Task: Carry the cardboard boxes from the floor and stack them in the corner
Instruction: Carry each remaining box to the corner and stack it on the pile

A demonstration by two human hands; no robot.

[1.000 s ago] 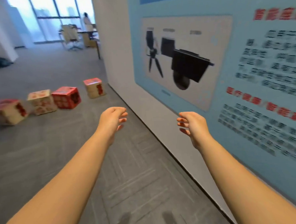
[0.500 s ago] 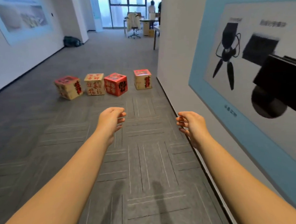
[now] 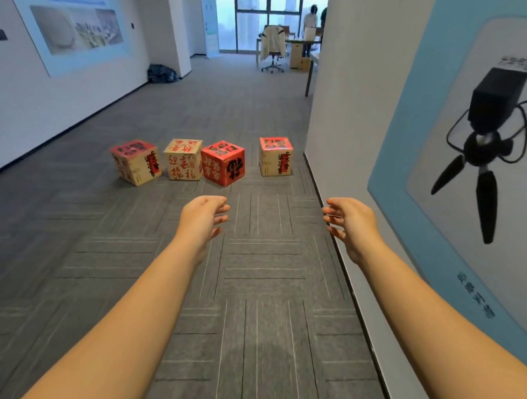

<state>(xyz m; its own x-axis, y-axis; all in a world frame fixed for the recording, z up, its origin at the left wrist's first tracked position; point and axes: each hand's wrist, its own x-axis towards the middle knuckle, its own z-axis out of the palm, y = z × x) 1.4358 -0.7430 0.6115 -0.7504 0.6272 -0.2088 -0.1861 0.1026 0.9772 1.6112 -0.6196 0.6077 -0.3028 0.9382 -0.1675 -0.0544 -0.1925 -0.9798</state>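
Observation:
Several cardboard boxes stand in a row on the grey carpet ahead. From left: a tan box with a red top [image 3: 135, 162], a tan box with red characters [image 3: 183, 159], an all-red box [image 3: 223, 163], and, set apart near the right wall, another tan box with a red top [image 3: 276, 156]. My left hand [image 3: 202, 218] and my right hand [image 3: 348, 218] reach forward, empty, fingers loosely curled and apart. Both are well short of the boxes.
A white wall with a blue poster [image 3: 456, 165] runs close along my right. On the left is another wall with a picture [image 3: 76, 26]. Far down the hall stand a dark bag [image 3: 161, 73], an office chair [image 3: 272, 50], desks and a person [image 3: 310, 23].
My view has swung left from the poster wall to face down the hallway. The boxes now sit centred ahead and look nearer. My hands keep the same open, outstretched pose.

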